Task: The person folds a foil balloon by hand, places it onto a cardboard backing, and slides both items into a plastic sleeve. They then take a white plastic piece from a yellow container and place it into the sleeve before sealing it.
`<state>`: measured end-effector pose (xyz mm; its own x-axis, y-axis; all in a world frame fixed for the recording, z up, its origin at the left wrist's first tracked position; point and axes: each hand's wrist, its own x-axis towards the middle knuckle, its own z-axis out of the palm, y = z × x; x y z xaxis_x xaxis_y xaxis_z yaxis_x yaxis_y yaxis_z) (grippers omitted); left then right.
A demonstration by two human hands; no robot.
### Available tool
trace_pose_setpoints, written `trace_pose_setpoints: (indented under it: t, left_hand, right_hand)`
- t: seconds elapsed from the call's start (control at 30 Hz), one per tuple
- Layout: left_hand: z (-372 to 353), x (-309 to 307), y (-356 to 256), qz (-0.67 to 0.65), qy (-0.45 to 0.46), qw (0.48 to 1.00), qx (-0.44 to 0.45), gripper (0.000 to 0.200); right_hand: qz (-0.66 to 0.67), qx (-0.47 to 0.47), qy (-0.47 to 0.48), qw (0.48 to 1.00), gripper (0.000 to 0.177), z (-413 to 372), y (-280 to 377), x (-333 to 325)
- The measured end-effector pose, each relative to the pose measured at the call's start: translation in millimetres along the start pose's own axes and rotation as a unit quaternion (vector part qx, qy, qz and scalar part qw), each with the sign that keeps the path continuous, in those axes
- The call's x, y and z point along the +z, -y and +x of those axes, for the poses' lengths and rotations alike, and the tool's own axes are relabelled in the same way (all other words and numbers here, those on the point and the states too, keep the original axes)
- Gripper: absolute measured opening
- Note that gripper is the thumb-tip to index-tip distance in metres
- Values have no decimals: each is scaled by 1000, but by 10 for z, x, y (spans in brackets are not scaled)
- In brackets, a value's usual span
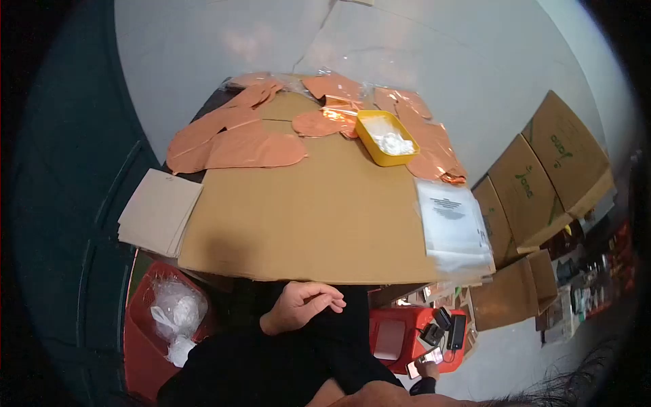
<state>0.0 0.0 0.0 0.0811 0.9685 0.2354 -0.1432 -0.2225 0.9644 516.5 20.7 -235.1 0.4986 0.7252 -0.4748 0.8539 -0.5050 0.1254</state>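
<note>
My left hand is at the near edge of the brown cardboard tabletop, just above my dark clothing. Its fingers are loosely bent with a gap to the thumb, and nothing shows in it. Low on the right, my right hand grips a phone with a lit screen, beside the red stool. Part of that hand is hidden. Orange sheet pieces lie at the table's back left. A yellow tray with white contents stands at the back right.
Clear plastic bags lie at the table's right edge, and pale sheets at its left. A red bin with plastic bags stands below left. Cardboard boxes stand on the right. Black devices sit on the stool.
</note>
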Motion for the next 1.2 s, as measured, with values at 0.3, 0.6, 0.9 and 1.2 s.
trace_pose_setpoints:
  t: [0.3,0.6,0.9,1.2]
  left_hand:
    - [-98,-305,-443,159,-36,985,52,19]
    - [373,-1192,-1072,629,-31,763,146,12]
    - [1373,-2410,-519,808,-18,583,82,14]
    - [1453,-2491,-400,797,-27,590,126,16]
  right_hand:
    - [236,-517,-161,807,29,-1104,1360,-2238]
    - [293,-719,-138,614,14,-2239,2907,-2982]
    - [133,-833,-167,511,13,-2131,4398,-2960]
    - [139,-835,-136,515,20,-1881,4952,-2790]
